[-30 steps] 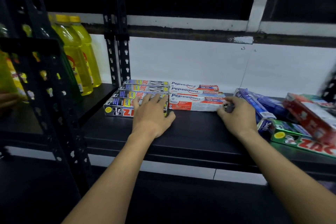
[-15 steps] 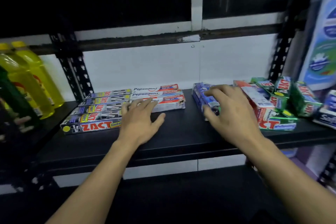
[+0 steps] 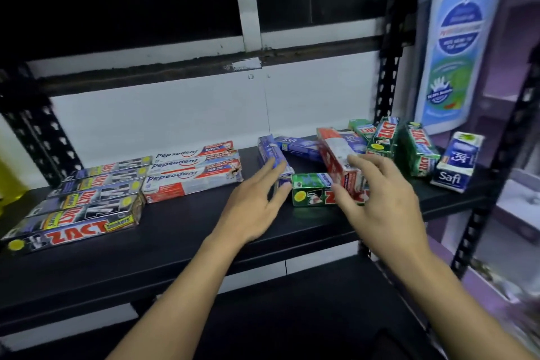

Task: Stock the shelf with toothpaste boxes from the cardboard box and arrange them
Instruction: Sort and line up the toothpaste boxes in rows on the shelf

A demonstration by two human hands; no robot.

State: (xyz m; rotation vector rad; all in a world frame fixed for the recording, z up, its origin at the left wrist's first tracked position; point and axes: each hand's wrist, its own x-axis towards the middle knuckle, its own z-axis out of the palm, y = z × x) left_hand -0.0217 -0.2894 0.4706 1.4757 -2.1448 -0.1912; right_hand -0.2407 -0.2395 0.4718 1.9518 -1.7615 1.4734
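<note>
On the black shelf (image 3: 181, 231), several grey Zact boxes (image 3: 87, 207) lie in a neat row at the left, with three Pepsodent boxes (image 3: 193, 172) beside them. To the right is a loose jumble: blue Safi boxes (image 3: 274, 155), a red box (image 3: 336, 155), green Zact boxes (image 3: 311, 188). My left hand (image 3: 257, 199) is spread, its fingertips touching the end of a blue Safi box. My right hand (image 3: 377, 196) hovers with fingers relaxed over the red box and the green Zact box. The cardboard box is not in view.
More green Zact boxes (image 3: 418, 149) and a blue Safi box (image 3: 455, 161) stand at the shelf's right end by a black upright post (image 3: 388, 73). A large white bottle (image 3: 458, 47) hangs close at the upper right. A yellow bottle (image 3: 8, 184) shows at the far left.
The view has swung right. My left hand left the Zact row and reached across to the blue Safi box. My right hand shifted from the blue box to the red and green boxes.
</note>
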